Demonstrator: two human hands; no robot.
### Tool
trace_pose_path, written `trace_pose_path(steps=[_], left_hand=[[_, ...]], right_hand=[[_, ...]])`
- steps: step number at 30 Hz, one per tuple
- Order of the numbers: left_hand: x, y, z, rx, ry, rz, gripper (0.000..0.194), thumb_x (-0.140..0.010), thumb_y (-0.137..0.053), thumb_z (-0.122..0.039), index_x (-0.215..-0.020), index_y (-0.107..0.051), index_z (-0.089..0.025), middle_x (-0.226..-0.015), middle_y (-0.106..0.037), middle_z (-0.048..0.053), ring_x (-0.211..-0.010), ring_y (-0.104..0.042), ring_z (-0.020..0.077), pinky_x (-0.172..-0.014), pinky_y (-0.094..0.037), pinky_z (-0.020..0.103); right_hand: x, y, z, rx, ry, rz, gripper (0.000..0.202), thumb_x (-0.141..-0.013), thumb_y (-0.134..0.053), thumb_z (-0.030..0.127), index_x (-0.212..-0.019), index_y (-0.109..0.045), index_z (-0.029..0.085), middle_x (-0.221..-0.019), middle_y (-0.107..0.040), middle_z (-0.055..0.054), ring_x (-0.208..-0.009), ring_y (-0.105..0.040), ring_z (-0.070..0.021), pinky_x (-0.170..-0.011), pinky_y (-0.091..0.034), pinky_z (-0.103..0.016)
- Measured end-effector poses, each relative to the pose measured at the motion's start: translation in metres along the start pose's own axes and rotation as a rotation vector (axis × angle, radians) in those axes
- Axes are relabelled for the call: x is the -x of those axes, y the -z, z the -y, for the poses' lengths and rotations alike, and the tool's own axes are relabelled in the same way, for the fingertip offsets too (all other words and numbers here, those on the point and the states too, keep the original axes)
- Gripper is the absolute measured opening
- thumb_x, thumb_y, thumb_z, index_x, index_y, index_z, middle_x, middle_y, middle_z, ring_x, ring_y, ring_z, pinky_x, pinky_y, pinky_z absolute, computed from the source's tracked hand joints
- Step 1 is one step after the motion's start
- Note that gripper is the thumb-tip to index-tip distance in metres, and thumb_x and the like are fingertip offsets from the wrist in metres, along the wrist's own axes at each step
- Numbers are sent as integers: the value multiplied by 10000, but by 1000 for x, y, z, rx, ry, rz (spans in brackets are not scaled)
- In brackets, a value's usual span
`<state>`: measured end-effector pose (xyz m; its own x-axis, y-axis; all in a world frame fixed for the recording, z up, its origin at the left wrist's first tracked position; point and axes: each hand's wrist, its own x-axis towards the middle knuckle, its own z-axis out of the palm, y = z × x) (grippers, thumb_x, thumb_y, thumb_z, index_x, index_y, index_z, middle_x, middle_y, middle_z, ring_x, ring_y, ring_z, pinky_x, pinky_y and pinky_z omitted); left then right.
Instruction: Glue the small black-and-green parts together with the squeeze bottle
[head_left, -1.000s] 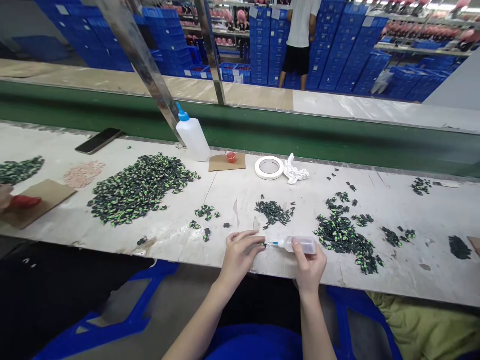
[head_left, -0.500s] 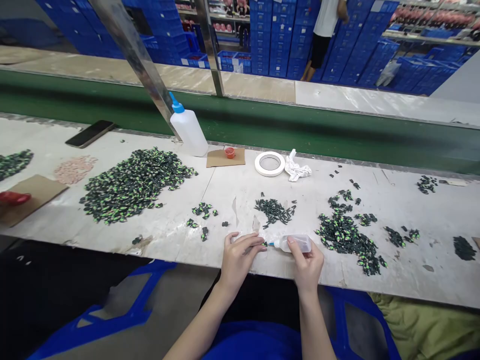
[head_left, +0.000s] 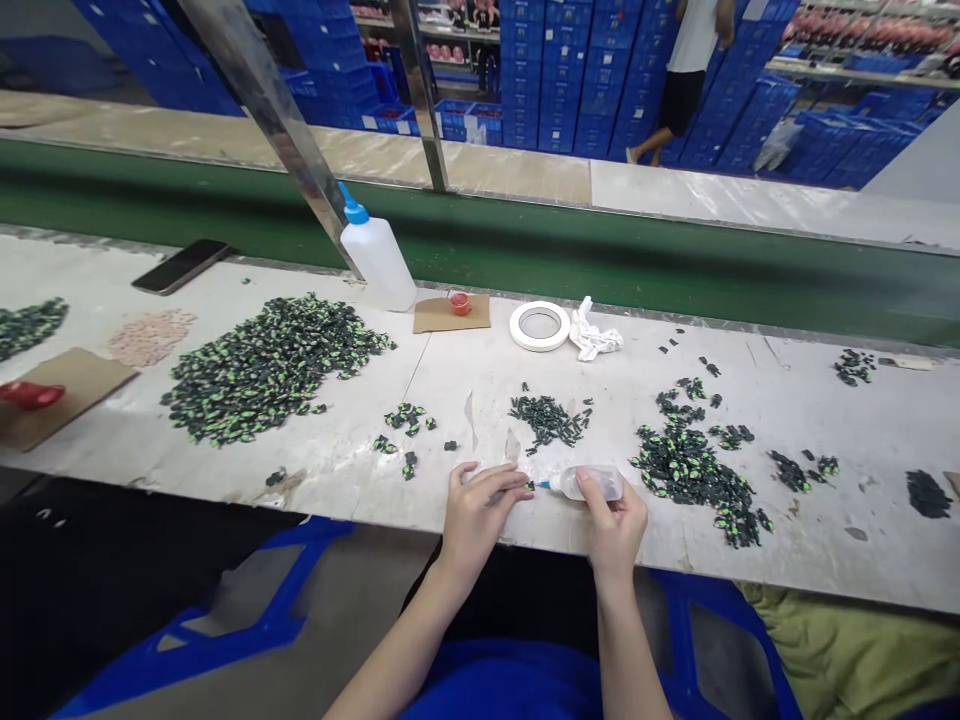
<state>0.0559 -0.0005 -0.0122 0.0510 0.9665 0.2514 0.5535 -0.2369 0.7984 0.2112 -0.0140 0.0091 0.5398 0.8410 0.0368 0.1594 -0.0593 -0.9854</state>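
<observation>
From my end, the main change over the last second is in the background: the person beyond my right hand has walked further right along the blue crates, now caught mid-stride. My hands have barely moved. My left hand pinches a small dark part at its fingertips, and my right hand is wrapped around a clear bottle, its blue tip pointing left at the part. I cannot tell whether tip and part touch.

The worktop under both hands is pale, scuffed and stained. Just beyond the hands lies a heap of dark pins, with tape and a crumpled tissue further out. Left of my left hand spreads a big green-black pile; a smaller pile sits right of my right hand. A tall white bottle stands beyond and left of my left hand, before a green barrier.
</observation>
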Motion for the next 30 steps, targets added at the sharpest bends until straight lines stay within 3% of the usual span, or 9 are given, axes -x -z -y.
trace_pose_path(steps=[21,26,30], left_hand=[[1,-1,2,-2,-11,-1,85,-811,-683,-239,-734,-704,-268,-807,-779,-29,-905,-722,229,-948,-349,430],[0,0,2,29,45,16,65,-791,-695,-258,-730,-716,-265,-825,-780,-17,-926,-718,236,-959,-354,433],[-5,8,1,71,119,105,64,-799,-678,-295,-795,-736,-270,-864,-779,-7,-882,-722,237,-946,-384,439]], right_hand=[[-1,1,2,-40,-29,29,304,-688,-693,409,-551,-580,162,-508,-541,20,-504,-473,-131,-495,-400,-251],[-1,5,-9,-169,-30,-78,305,-697,-707,429,-626,-612,149,-559,-586,-1,-536,-529,-149,-500,-415,-258],[-2,10,-12,-291,-26,-170,298,-681,-739,415,-742,-645,140,-681,-650,-36,-629,-601,-181,-560,-470,-286]])
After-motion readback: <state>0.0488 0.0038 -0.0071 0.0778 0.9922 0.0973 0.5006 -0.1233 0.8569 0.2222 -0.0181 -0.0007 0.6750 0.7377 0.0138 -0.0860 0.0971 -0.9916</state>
